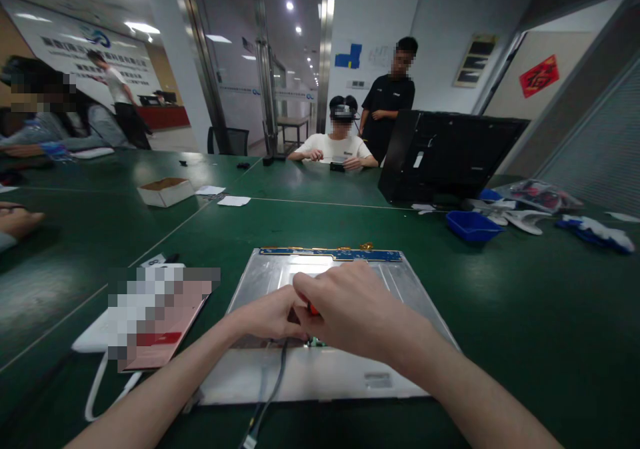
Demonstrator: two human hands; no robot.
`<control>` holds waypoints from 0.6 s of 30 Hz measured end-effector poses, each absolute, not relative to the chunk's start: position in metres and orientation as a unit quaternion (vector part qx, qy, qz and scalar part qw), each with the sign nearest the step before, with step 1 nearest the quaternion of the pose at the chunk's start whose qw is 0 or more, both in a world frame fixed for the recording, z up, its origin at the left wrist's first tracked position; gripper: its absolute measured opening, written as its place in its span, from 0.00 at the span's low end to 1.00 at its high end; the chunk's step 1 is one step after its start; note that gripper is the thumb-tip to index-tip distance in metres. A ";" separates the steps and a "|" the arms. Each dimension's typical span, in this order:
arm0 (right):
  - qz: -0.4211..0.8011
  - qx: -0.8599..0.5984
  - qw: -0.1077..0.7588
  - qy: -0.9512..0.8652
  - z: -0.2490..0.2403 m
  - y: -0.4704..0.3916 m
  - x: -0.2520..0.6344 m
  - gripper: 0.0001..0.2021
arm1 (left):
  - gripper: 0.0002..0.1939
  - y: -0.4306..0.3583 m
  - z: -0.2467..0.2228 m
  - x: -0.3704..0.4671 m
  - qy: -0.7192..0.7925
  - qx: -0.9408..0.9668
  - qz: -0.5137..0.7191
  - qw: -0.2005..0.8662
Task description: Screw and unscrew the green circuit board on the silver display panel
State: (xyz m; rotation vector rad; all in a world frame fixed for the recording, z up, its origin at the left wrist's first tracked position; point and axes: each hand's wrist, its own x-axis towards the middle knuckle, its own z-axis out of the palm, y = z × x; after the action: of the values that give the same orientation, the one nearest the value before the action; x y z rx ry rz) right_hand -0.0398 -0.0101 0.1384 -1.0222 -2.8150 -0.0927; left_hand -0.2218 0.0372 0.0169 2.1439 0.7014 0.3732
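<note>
A flat silver display panel (345,375) lies face down on the green table in front of me, with a narrow blue circuit board (330,255) along its far edge. My right hand (350,302) is closed in a fist over the panel's middle, around a red-handled tool (313,309) that is mostly hidden. Against it, my left hand (277,312) has its fingers bent together at a small green circuit board (316,342); what they pinch, if anything, is hidden. A dark cable (279,375) runs from beneath my left hand to a white connector (249,441) at the near edge.
Left of the panel lie a white device (95,332) with a cable and a pink flat object (193,305). Beyond stand a white box (166,193), a blue tray (473,225) and a black monitor (450,155). Other people are around the table (525,302).
</note>
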 end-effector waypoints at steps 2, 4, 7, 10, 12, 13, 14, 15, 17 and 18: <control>-0.015 -0.325 0.062 -0.944 0.142 -0.009 -0.036 0.06 | 0.03 0.037 0.016 -0.222 0.280 0.849 0.148 0.423; -0.002 -0.314 0.052 -0.948 0.146 -0.008 -0.032 0.06 | 0.04 0.036 0.018 -0.221 0.286 0.840 0.139 0.440; 0.009 -0.296 0.042 -0.954 0.150 -0.008 -0.026 0.08 | 0.05 0.034 0.025 -0.219 0.297 0.828 0.125 0.459; 0.011 -0.283 0.049 -0.958 0.151 -0.008 -0.023 0.09 | 0.05 0.032 0.029 -0.218 0.302 0.828 0.119 0.457; 0.016 -0.281 0.055 -0.958 0.150 -0.008 -0.024 0.08 | 0.03 0.033 0.028 -0.219 0.302 0.834 0.115 0.448; 0.018 -0.283 0.057 -0.957 0.148 -0.008 -0.026 0.07 | 0.03 0.034 0.026 -0.220 0.299 0.839 0.114 0.440; 0.016 -0.289 0.062 -0.955 0.147 -0.008 -0.029 0.06 | 0.02 0.035 0.025 -0.221 0.299 0.844 0.114 0.430; 0.012 -0.299 0.069 -0.952 0.145 -0.008 -0.032 0.06 | 0.02 0.035 0.023 -0.222 0.301 0.849 0.118 0.418; 0.004 -0.312 0.086 -0.946 0.141 -0.008 -0.037 0.04 | 0.01 0.035 0.021 -0.223 0.312 0.856 0.127 0.393; 0.008 -0.308 0.094 -0.947 0.140 -0.008 -0.038 0.04 | 0.02 0.035 0.020 -0.223 0.319 0.856 0.129 0.387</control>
State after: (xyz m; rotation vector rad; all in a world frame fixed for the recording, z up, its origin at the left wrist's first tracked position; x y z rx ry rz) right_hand -0.0382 -0.0078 0.1403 -0.9141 -2.8082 0.0247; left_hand -0.2233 0.0349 0.0201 2.1784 0.8117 0.3292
